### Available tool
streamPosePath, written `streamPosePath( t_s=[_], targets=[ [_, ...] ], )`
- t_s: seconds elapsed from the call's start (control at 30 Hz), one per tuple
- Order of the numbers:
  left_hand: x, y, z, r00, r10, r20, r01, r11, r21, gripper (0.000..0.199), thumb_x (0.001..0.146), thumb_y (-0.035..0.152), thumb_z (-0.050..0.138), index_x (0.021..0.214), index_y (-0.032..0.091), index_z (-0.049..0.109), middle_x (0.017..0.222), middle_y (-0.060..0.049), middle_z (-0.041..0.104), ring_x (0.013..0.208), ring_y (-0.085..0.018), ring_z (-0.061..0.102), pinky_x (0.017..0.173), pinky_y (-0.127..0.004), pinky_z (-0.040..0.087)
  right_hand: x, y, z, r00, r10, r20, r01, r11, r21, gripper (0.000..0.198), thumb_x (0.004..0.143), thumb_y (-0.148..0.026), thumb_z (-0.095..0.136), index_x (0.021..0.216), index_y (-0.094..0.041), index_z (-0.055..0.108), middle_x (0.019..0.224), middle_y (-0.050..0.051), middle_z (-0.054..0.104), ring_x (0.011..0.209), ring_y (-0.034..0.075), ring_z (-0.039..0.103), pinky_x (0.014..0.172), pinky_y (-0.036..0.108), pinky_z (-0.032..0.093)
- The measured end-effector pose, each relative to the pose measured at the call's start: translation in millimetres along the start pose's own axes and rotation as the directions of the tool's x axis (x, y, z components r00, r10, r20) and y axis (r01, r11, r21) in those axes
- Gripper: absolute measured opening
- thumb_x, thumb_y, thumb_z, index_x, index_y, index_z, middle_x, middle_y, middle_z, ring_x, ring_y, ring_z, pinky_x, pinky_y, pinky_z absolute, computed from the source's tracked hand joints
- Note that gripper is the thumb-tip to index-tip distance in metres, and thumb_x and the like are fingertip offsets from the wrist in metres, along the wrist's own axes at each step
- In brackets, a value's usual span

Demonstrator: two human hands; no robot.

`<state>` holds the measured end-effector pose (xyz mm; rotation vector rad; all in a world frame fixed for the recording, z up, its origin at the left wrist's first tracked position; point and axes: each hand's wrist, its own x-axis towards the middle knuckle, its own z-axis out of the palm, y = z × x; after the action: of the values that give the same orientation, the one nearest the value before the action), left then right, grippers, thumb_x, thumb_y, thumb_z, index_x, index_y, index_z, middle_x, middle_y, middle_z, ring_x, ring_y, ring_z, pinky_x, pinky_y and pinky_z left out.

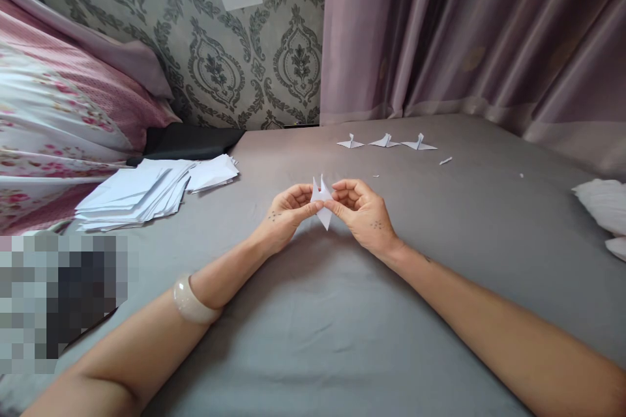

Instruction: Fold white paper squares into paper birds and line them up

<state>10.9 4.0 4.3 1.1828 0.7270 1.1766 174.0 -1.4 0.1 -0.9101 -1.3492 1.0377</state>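
Observation:
A small folded white paper (327, 216) is held up between my two hands, with two thin points rising at the top and one broad point hanging down. My left hand (289, 212) pinches its left side, thumb on the near face. On the right side my right hand (362, 212) grips it the same way, with the thumb tips close together near the middle. The fingers behind the paper are partly hidden. Three folded paper cranes (385, 141) stand in a row farther back on the grey sheet.
Stacks of white paper (132, 195) lie on the grey sheet (342, 326) at the left, beside a black cloth (190, 142). Small paper scraps (445, 161) are scattered at the right. A white bundle (602, 203) sits at the right edge. Purple curtains (420, 32) hang behind.

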Motion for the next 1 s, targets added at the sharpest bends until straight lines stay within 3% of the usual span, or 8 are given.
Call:
streamPosePath(
  t_s=[0.1, 0.27, 0.57, 1.0],
  targets=[
    [-1, 0, -1, 0.999, -0.03, 0.034, 0.029, 0.999, 0.021, 0.021, 0.074, 0.027, 0.076, 0.09, 0.015, 0.069, 0.089, -0.004, 0.069, 0.083, -0.014, 0.063, 0.083, -0.029, 0.046, 0, -2, -1, 1.0, 0.01, 0.013, -0.009, 1.0, -0.005, 0.035, 0.07, -0.035, 0.076, 0.097, -0.02, 0.059, 0.079, 0.001, 0.065, 0.076, 0.015, 0.063, 0.077, 0.032, 0.051],
    [-4, 2, 2, 0.998, 0.01, 0.067, -0.018, 0.992, 0.127, 0.02, 0.076, 0.029, 0.075, 0.089, 0.014, 0.07, 0.084, -0.003, 0.069, 0.081, -0.014, 0.062, 0.081, -0.027, 0.045, -3, -10, 0, 0.994, 0.077, 0.074, -0.073, 0.996, -0.052, 0.032, 0.071, -0.041, 0.074, 0.092, -0.019, 0.065, 0.086, 0.005, 0.067, 0.08, 0.017, 0.063, 0.077, 0.034, 0.051],
    [-5, 4, 4, 0.997, -0.049, 0.062, 0.037, 0.983, 0.178, 0.019, 0.077, 0.028, 0.073, 0.088, 0.014, 0.069, 0.081, -0.002, 0.067, 0.08, -0.013, 0.06, 0.08, -0.027, 0.044, -2, -9, -1, 1.0, 0.005, 0.0, -0.005, 0.997, -0.083, 0.02, 0.071, -0.039, 0.074, 0.077, -0.02, 0.069, 0.079, 0.002, 0.065, 0.073, 0.015, 0.06, 0.072, 0.032, 0.048],
    [-6, 8, 6, 0.994, -0.091, 0.068, 0.075, 0.977, 0.199, 0.02, 0.075, 0.028, 0.073, 0.086, 0.012, 0.067, 0.079, -0.002, 0.066, 0.075, -0.012, 0.059, 0.075, -0.025, 0.043, -3, -12, -2, 0.994, 0.105, 0.038, -0.104, 0.994, -0.017, 0.018, 0.07, -0.036, 0.075, 0.075, -0.02, 0.068, 0.076, 0.001, 0.067, 0.074, 0.015, 0.06, 0.074, 0.031, 0.047]
  ],
)
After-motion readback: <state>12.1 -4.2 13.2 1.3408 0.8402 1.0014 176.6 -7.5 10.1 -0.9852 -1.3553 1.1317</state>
